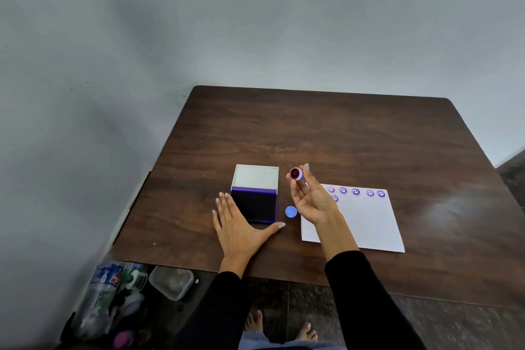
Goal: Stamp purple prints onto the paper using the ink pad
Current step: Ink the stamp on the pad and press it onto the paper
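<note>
**Inspector A:** Purple ink sits exposed in the ink pad point(253, 204), lid hinged open on its far side. We take that pad as our landmark. What do we record from the head view, the only one supplied?

**Inspector B:** We note the left hand point(241, 226) flat and spread on the table point(341, 133), touching the pad's left and near edges, pinching nothing. The right hand point(309, 199) is raised just right of the pad, fingertips pressed around the stamp point(296, 173), its inked face tilted up toward the camera.

**Inspector A:** And the deciding relation?

**Inspector B:** The paper point(366, 224) lies right of the pad, under and beyond the right wrist. The stamp's long axis points roughly from fingers to camera, so we judge it must turn face-down. The right hand is nearer both pad and paper.

**Inspector A:** Progress?

**Inspector B:** Smiley prints point(356, 192) line the paper's far edge, one starting a second row. A blue cap point(291, 212) rests near the pad's near-right corner.

**Inspector A:** Legible writing?

**Inspector B:** None on task items; a bottle point(106, 290) label on the floor is unreadable.
</note>
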`<state>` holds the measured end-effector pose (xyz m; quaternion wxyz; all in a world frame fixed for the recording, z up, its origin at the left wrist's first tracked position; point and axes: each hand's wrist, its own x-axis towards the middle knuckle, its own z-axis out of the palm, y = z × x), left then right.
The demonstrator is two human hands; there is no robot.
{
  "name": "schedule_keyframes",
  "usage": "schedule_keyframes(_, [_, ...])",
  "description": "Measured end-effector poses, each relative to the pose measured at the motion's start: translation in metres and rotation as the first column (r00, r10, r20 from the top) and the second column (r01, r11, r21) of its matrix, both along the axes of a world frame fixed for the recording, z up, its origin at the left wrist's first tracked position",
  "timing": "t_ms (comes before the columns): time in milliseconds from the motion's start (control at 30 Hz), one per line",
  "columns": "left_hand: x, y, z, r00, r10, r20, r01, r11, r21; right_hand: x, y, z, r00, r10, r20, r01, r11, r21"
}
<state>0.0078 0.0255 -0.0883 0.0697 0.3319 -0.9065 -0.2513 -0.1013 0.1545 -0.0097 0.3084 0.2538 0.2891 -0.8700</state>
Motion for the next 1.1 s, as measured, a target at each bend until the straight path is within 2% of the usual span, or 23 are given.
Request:
schedule_keyframes(233, [0.001, 0.001, -0.003, 0.998, 0.030, 0.050, -0.028, 0.998, -0.057, 0.000, -0.010, -0.010, 0.998, 0.050, -0.041, -0.049, 0.999, 0.014])
schedule_keyframes(333, [0.001, 0.000, -0.004, 0.998, 0.040, 0.054, -0.037, 0.998, -0.056, 0.000, -0.020, -0.016, 0.987, 0.095, -0.126, -0.067, 0.975, 0.210])
schedule_keyframes(400, [0.000, 0.000, -0.006, 0.998, 0.047, 0.031, -0.045, 0.997, -0.059, 0.003, -0.028, -0.021, 0.954, 0.166, -0.249, -0.024, 0.872, 0.488])
schedule_keyframes(467, [-0.001, 0.001, -0.006, 0.999, 0.047, 0.019, -0.046, 0.997, -0.055, 0.008, -0.035, -0.027, 0.846, 0.368, -0.386, 0.086, 0.620, 0.780])
schedule_keyframes(500, [-0.001, 0.001, -0.006, 0.999, 0.043, 0.017, -0.042, 0.998, -0.055, 0.012, -0.038, -0.029, 0.765, 0.478, -0.431, 0.159, 0.509, 0.846])
schedule_keyframes(567, [-0.001, 0.001, -0.006, 0.999, 0.035, 0.013, -0.034, 0.998, -0.057, 0.021, -0.046, -0.032, 0.607, 0.643, -0.467, 0.250, 0.403, 0.880])
schedule_keyframes(633, [-0.001, -0.001, -0.007, 1.000, 0.024, 0.015, -0.023, 0.998, -0.064, 0.028, -0.055, -0.036, 0.467, 0.775, -0.426, 0.307, 0.310, 0.900])
schedule_keyframes(733, [-0.001, 0.000, -0.009, 1.000, 0.023, 0.018, -0.022, 0.997, -0.067, 0.038, -0.062, -0.045, 0.342, 0.876, -0.339, 0.357, 0.212, 0.910])
schedule_keyframes(867, [-0.002, 0.001, -0.011, 0.999, 0.034, 0.015, -0.033, 0.994, -0.103, 0.049, -0.059, -0.053, 0.280, 0.908, -0.312, 0.411, 0.181, 0.893])
schedule_keyframes(1100, [-0.004, 0.000, -0.015, 0.999, 0.034, 0.009, -0.033, 0.993, -0.115, 0.047, -0.062, -0.052, 0.306, 0.907, -0.290, 0.396, 0.156, 0.905])
